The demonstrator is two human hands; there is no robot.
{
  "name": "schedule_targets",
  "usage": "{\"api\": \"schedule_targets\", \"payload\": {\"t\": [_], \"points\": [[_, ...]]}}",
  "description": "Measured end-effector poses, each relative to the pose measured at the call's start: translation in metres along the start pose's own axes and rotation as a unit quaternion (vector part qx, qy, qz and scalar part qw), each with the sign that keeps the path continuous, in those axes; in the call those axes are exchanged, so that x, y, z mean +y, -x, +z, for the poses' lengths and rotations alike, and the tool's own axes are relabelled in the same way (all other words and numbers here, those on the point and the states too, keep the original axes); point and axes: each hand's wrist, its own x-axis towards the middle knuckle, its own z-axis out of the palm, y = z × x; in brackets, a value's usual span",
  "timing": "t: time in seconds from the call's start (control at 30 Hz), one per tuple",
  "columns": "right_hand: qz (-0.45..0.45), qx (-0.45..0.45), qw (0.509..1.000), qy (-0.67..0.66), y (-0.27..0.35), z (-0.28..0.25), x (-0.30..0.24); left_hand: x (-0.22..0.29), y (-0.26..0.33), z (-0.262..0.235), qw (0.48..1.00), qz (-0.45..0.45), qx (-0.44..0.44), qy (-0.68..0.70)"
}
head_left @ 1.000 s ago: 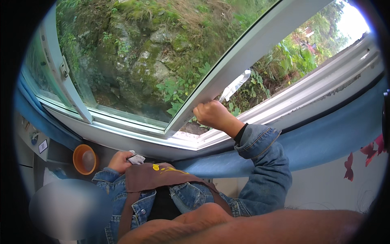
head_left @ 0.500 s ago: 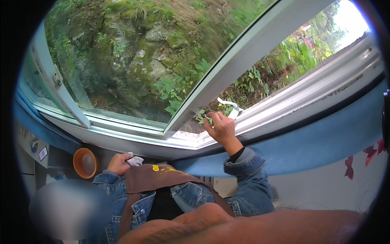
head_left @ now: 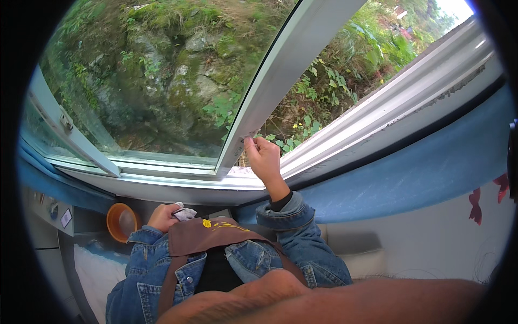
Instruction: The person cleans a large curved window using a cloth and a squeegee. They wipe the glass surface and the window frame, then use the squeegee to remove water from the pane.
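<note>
Head view, from the left: orange bucket [head_left: 114, 222], contents hard to make out. Next, left hand [head_left: 163, 217] just beyond the brown apron [head_left: 199, 240], grip closed around a crumpled cloth [head_left: 185, 214], pale; fingers and part of its shape hidden. Farther right, right hand [head_left: 264, 162] at the lower part of the window frame [head_left: 297, 54], thumb against it, fingers bent; cannot tell whether grip pinched or merely resting. Frame top cut off. Beyond, blue curtain [head_left: 404, 178], then red cut-outs [head_left: 475, 206] near the dark rim.
</note>
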Motion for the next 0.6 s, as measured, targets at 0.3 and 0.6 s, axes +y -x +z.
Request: {"api": "schedule_targets", "payload": {"t": [0.3, 0.6], "points": [[0.015, -0.090, 0.987, -0.132, -0.022, -0.013, 0.009, 0.028, 0.016, 0.001, 0.999, -0.029, 0.040, 0.001], [0.048, -0.183, 0.973, -0.131, -0.030, -0.031, 0.016, 0.013, 0.019, 0.016, 0.994, -0.068, 0.089, -0.015]]}}
